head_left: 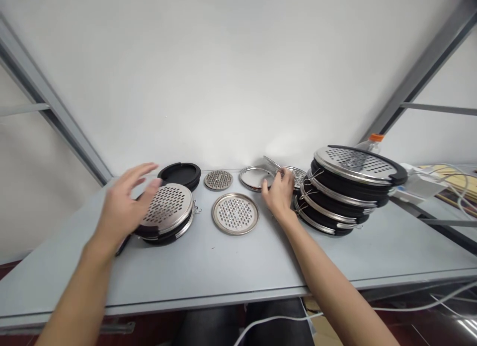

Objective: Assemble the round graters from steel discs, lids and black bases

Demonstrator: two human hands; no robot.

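Observation:
My left hand (126,202) is open, fingers apart, beside and partly over a round grater (169,204) with a black rim, lying on another black and metal piece. My right hand (280,191) is closed on a thin metal disc (273,162), tilted up at its edge; whether it has grating holes is hidden. Under and behind that hand lie a perforated grater disc (298,176) and plain metal rings or discs (253,178). Between my hands sit a grater plate with a raised metal rim (235,214) and a smaller grater disc (218,179).
Black round bases (181,174) lie at the back left. A tall stack of black-rimmed graters with wire clasps (346,192) stands right of my right hand. Behind it are a bottle with an orange cap (374,141) and a white box (419,184). Metal posts flank the grey table (208,271).

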